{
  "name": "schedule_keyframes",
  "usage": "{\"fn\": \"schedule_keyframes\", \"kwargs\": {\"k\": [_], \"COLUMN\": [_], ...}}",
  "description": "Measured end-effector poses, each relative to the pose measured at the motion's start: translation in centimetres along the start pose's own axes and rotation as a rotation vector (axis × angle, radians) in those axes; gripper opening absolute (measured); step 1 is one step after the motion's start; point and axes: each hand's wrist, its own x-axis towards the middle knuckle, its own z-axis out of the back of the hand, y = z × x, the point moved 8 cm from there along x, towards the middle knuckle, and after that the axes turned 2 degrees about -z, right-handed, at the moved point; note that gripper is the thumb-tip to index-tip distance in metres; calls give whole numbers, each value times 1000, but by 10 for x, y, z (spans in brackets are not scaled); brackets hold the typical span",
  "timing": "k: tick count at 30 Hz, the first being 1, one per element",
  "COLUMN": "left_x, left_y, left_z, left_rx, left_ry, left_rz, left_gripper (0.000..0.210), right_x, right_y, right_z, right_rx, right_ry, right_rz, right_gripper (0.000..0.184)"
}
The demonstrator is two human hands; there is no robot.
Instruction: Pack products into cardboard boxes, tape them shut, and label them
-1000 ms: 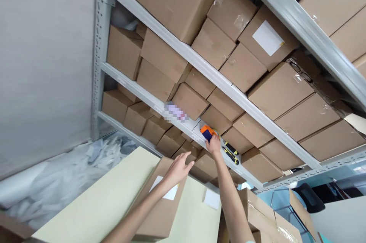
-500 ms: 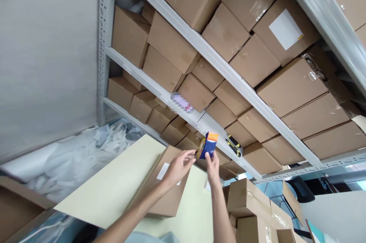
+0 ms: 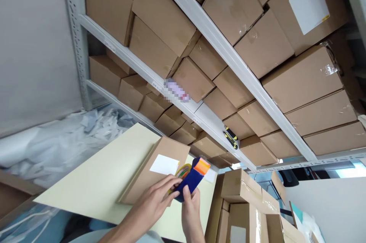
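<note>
My right hand (image 3: 191, 208) grips a dark blue tape dispenser (image 3: 191, 183) with a bright orange end, its thumb pressed on the blue side. My left hand (image 3: 157, 194) reaches across the carton, its fingers closed together at the dispenser's left side by a yellow-rimmed roll of tape (image 3: 184, 170); the exact contact of the fingertips is partly hidden. Below and to the left, a closed brown carton (image 3: 140, 176) bearing a white label (image 3: 164, 164) lies on a pale yellow-green tabletop (image 3: 94, 178).
Grey metal shelving (image 3: 131, 60) packed with brown cartons rises behind the table. Yellow-and-black cutters (image 3: 230, 138) lie on a shelf ledge. More cartons (image 3: 243, 189) are stacked at the right, and crumpled white wrapping (image 3: 65, 147) is heaped at the left.
Both hands and the dispenser have come lower and closer to me. The dispenser has tilted, and my left fingers have moved in against its side. The camera view has shifted.
</note>
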Motion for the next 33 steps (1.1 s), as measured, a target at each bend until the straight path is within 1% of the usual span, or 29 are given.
{"fn": "schedule_keyframes", "kwargs": {"k": [3, 5, 7, 10, 12, 14, 17, 20, 22, 25, 29, 33], "left_x": [-5, -6, -6, -8, -8, -7, -7, -9, -12, -13, -16, -29], "left_y": [-2, -6, -13, -30, -45, -61, -75, -85, -94, -101, -103, -106], "left_z": [5, 15, 33, 71, 92, 106, 119, 127, 132, 142, 151, 151], "left_rx": [49, 102, 153, 208, 220, 232, 234, 228, 231, 219, 207, 188], "left_ry": [-12, -43, -125, -306, -361, -364, -327, -275, -255, -229, -169, -151], "left_rz": [-41, -75, -90, -75, -99, -159, -235, -329, -417, -483, -487, -538], "left_gripper": [25, 23, 25, 39, 42, 38, 34, 36, 39, 43, 40, 32], "right_x": [-1, 0, 2, 5, 7, 8, 5, -4, -13, -26, -42, -61], "right_y": [-5, -1, 9, 31, 47, 62, 75, 76, 76, 74, 71, 70], "right_z": [0, -4, -11, -26, -36, -43, -51, -60, -65, -73, -79, -78], "right_rx": [-83, -160, -239, -379, -486, -628, -823, -942, -1002, -1071, -1136, -1195], "right_ry": [-22, -18, -5, 72, 140, 163, 177, 218, 228, 240, 261, 261], "right_rz": [16, 62, 120, 184, 236, 324, 474, 587, 646, 666, 622, 650], "right_gripper": [66, 63, 58, 51, 49, 44, 29, 17, 14, 19, 34, 32]}}
